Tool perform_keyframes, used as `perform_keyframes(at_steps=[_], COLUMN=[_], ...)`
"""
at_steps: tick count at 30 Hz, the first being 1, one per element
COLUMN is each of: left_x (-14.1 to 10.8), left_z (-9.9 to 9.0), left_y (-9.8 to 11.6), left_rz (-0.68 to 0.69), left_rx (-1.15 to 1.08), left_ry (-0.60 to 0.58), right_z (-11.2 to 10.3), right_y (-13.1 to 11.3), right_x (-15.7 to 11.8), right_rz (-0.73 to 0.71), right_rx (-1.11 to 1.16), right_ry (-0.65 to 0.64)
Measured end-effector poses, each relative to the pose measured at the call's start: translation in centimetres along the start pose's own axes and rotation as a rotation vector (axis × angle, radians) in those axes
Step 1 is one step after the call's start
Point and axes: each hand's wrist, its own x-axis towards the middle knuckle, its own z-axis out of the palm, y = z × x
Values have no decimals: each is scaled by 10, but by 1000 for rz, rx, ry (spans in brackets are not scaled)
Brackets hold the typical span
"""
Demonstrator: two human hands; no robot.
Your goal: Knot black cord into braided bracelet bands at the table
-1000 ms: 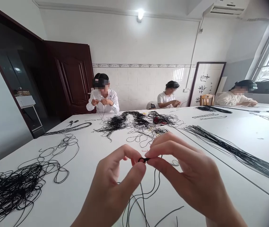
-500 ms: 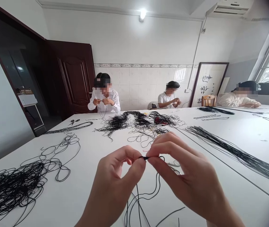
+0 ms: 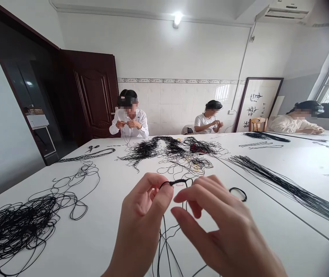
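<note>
Black cord point(image 3: 174, 182) is pinched between the thumb and fingertips of the left hand point(image 3: 143, 215), its short, thickened section held level just above that hand. Whether the section is knotted or braided is too small to tell. Loose strands point(image 3: 163, 246) fall from it past the hands toward the white worktop point(image 3: 101, 242). The right hand point(image 3: 225, 234) is held open, its fingers point(image 3: 190, 196) spread just beside the cord without gripping it, so the step in hand is judged to be a worked length being held by one hand while the other is free. A small coil of cord point(image 3: 238, 193) lies on the worktop just ahead of the right hand. To the left of the hands a loose tangle point(image 3: 17, 231) is spread toward the worktop's left edge point(image 3: 17, 181), and beyond it scissors point(image 3: 93, 148) lie well ahead. A dense heap of black strands point(image 3: 167, 152) lies straight ahead, and a long, straight bundle point(image 3: 294, 188) stretches to the right, past a seam in the worktop point(image 3: 257, 196). Moving room is judged widest to the right of the hands. The worktop's near edge is out of view. Three seated co-workers point(image 3: 128, 119) are seen well beyond the heap, their own hands raised at work.
</note>
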Motion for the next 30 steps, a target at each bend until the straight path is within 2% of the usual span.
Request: perform_keyframes(at_steps=[3,8,18,26,28,30], left_x=[-2,-2,-7,-4,-2,-1], left_z=[2,5,5,0,-3,-6], left_y=[-1,-4,-6,-4,-2,1], left_rz=[22,66,-35,10,39,56], left_rx=[-68,-101,-96,-54,6,68], left_ry=[-33,6,-16,-60,-52,-41], right_z=[8,15,18,13,9,3], right_y=[0,0,-3,-3,-3,-1], right_x=[-1,-1,2,-1,-1,-2], right_rz=[48,71,8,25,21,33], right_rx=[28,67,55,106,97,90], right_ry=[-14,-18,-61,-200,-174,-92])
